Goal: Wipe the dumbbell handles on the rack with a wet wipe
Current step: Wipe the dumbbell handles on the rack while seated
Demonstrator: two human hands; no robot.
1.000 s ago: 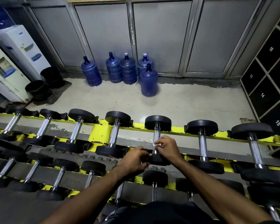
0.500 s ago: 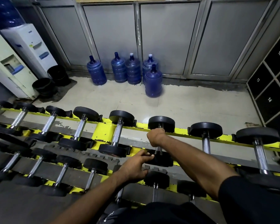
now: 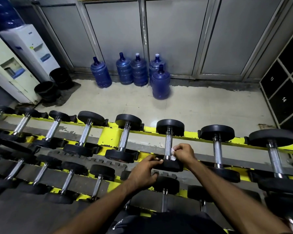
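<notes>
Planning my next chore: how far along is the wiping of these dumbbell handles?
Done: cannot tell; no handle looks different. In hand: right hand presses the wet wipe on one upper-row dumbbell handle; left hand grips that dumbbell's near head. Left: unclear, possibly neighbouring handles and the lower row.

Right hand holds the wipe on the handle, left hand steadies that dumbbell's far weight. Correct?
No. The head view shows the left hand gripping the near weight, not the far one. The right hand does hold the wipe on the handle.
</notes>
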